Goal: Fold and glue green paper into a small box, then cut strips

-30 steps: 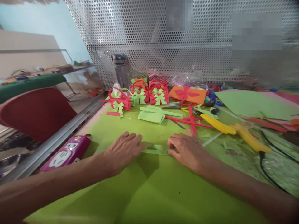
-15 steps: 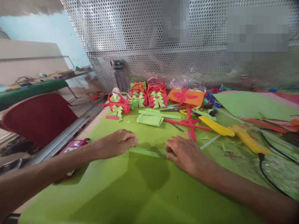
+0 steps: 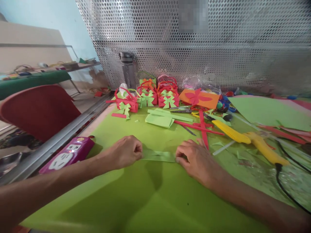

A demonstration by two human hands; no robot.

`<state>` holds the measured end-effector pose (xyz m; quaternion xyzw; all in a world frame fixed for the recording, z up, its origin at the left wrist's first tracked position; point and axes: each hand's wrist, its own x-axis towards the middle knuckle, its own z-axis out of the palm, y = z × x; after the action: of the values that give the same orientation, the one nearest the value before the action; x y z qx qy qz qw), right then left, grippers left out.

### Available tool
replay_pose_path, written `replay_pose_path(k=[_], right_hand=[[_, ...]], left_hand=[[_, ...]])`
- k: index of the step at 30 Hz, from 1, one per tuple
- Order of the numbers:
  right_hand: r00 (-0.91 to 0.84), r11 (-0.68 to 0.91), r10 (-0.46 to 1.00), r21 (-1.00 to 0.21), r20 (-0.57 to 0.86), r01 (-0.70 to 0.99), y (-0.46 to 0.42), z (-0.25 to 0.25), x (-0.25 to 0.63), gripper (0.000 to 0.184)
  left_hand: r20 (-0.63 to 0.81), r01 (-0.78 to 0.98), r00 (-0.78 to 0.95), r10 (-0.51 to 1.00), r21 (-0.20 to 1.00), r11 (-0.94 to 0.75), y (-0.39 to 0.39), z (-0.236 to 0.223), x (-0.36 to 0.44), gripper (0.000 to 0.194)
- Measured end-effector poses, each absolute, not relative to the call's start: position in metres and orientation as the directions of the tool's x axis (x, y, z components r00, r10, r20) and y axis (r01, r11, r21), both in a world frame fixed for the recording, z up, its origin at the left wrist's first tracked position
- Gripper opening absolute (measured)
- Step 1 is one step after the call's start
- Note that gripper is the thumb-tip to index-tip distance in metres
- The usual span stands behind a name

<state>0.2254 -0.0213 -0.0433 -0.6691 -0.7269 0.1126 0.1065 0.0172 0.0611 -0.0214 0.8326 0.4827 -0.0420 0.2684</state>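
A light green paper strip point(image 3: 159, 156) stretches between my two hands, just above or on the green tabletop point(image 3: 155, 207); I cannot tell which. My left hand point(image 3: 125, 151) pinches its left end with curled fingers. At the strip's right end, my right hand point(image 3: 194, 158) grips with thumb and fingers closed. Beyond the hands lies a folded light green paper piece point(image 3: 159, 121), with more green strips behind it. Crossed red paper strips point(image 3: 203, 129) lie past my right hand.
Small red paper baskets point(image 3: 167, 99) with green bows stand at the back, near a grey bottle point(image 3: 128, 71). A yellow glue gun point(image 3: 264, 149) and yellow cutter point(image 3: 230, 132) lie right. On the left are a purple power strip point(image 3: 69, 153) and a red chair point(image 3: 39, 111). Perforated metal point(image 3: 150, 29) rises behind.
The view has shifted, uncovering more of the power strip. The green strip now shows a broader face between my hands, which both keep hold of its ends.
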Motion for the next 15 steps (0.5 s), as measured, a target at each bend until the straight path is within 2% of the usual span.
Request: replay_pose_path(k=[6, 8, 10, 13, 15], right_hand=[[-0.085, 0.072, 0.996, -0.335, -0.024, 0.94, -0.0202, -0.0409, 0.2272, 0.016], [-0.09, 0.077, 0.996, -0.343, -0.02, 0.936, -0.0199, -0.0403, 0.2277, 0.015], [-0.102, 0.097, 0.995, -0.34, 0.002, 0.935, -0.0196, -0.0408, 0.2286, 0.011], [-0.128, 0.135, 0.991, -0.316, 0.043, 0.939, -0.0188, -0.0428, 0.2303, 0.01], [-0.133, 0.142, 0.99, -0.305, 0.049, 0.942, -0.018, -0.0437, 0.2309, 0.011]], left_hand=[[-0.328, 0.83, 0.534, 0.779, 0.381, -0.408, 0.059, -0.0184, 0.0179, 0.021], [-0.292, 0.829, 0.546, 0.785, 0.326, -0.455, 0.058, -0.0194, 0.0171, 0.015], [-0.207, 0.787, 0.614, 0.761, 0.229, -0.573, 0.0574, -0.0208, 0.0162, 0.008], [-0.117, 0.563, 0.82, 0.561, -0.013, -0.826, 0.0582, -0.0231, 0.0148, 0.053], [-0.115, 0.395, 0.903, 0.413, -0.152, -0.906, 0.0594, -0.0245, 0.0136, 0.079]])
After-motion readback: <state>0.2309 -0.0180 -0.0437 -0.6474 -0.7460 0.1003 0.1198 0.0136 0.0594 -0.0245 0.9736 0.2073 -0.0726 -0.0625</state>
